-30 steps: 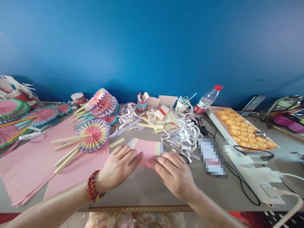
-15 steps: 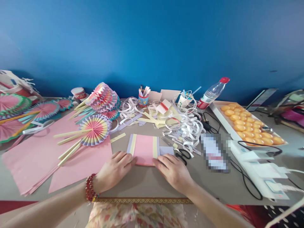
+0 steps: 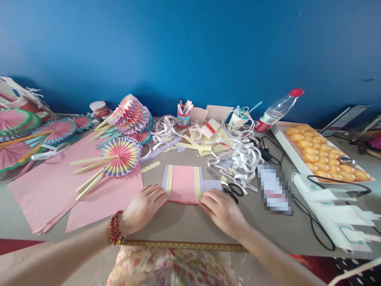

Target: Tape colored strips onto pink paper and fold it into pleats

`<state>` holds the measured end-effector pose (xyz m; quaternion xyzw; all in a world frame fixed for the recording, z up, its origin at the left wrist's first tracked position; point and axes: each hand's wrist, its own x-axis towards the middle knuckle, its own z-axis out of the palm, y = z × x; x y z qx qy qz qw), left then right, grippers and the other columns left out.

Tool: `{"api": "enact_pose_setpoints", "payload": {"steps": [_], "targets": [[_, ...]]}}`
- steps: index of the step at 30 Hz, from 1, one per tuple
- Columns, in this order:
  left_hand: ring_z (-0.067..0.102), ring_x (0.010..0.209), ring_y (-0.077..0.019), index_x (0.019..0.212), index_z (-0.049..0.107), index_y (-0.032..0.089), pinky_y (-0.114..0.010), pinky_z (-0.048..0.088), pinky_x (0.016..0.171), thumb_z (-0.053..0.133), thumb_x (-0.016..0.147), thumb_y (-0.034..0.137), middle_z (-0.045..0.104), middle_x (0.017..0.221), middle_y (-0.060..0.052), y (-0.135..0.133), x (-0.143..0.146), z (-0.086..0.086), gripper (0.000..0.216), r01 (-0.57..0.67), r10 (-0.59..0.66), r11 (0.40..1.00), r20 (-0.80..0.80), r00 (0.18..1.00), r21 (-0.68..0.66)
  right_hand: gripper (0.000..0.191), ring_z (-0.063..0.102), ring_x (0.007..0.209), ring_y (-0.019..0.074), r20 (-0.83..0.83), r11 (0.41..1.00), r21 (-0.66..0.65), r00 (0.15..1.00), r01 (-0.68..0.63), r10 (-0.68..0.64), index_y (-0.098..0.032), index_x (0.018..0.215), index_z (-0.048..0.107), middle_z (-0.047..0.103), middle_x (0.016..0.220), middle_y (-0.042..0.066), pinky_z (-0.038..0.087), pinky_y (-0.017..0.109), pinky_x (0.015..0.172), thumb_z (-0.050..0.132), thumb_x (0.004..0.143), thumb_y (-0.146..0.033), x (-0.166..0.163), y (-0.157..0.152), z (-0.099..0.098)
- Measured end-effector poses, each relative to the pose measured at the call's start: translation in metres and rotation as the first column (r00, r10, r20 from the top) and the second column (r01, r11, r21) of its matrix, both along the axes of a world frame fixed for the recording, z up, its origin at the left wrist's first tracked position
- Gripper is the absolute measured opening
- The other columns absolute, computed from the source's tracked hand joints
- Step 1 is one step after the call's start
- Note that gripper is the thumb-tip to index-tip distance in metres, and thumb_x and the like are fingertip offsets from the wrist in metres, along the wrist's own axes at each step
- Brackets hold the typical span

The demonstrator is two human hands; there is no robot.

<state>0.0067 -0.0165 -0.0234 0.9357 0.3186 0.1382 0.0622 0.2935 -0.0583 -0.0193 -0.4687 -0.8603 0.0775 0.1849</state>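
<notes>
Moved apart since earlier are L hand (image 3: 145, 208) & R hand (image 3: 223, 212), touching near corners (approx. 8 & 4 o'clock) of striped paper (image 3: 183, 183) on table (image 3: 184, 226); pinched or not, can't tell. Uneven pull could prob. skew it. Scissors (image 3: 233, 192) lie at R hand's 1 o'clock.

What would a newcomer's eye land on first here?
Probably the vivid blue wall across the top, then the multicoloured pleated fan over pink sheets at left. Front and centre, pink paper with yellow and lilac side bands lies between the left hand and right hand. Glossy orange domes stand out at right.
</notes>
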Motion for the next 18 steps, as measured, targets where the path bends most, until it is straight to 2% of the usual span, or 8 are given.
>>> {"api": "enact_pose_setpoints", "payload": {"steps": [9,14,18], "targets": [[0.056,0.084,-0.0192,0.091,0.060,0.018,-0.032,0.043,0.075,0.040,0.101,0.023,0.062,0.092,-0.005,0.004,0.002,0.007,0.023,-0.064,0.073,0.984,0.046,0.996,-0.167,0.016,0.057,0.081,0.0184,-0.066,0.996,-0.082,0.998,-0.023,0.017,-0.020,0.086,0.060,0.062,0.084,0.004,0.043,0.030,0.072,0.049,0.096,-0.021,-0.002,0.010,0.005],[0.058,0.083,-0.0174,0.090,0.061,0.020,-0.030,0.042,0.076,0.044,0.100,0.026,0.062,0.089,-0.002,0.013,0.003,0.013,0.020,-0.101,0.135,0.936,0.077,0.988,-0.338,0.014,0.058,0.082,0.0195,-0.105,0.983,-0.184,0.994,0.007,-0.026,-0.021,0.085,0.060,0.063,0.082,0.004,0.044,0.031,0.073,0.050,0.095,-0.021,-0.003,0.018,0.006],[0.059,0.079,-0.0154,0.088,0.061,0.020,-0.026,0.041,0.071,0.047,0.098,0.023,0.063,0.084,0.000,0.023,0.005,0.022,0.017,-0.116,0.161,0.882,0.061,0.985,-0.457,0.014,0.059,0.082,0.0200,-0.087,0.972,-0.235,0.995,0.023,-0.044,-0.021,0.083,0.058,0.063,0.081,0.004,0.044,0.031,0.072,0.051,0.094,-0.021,-0.005,0.024,0.008]]}}
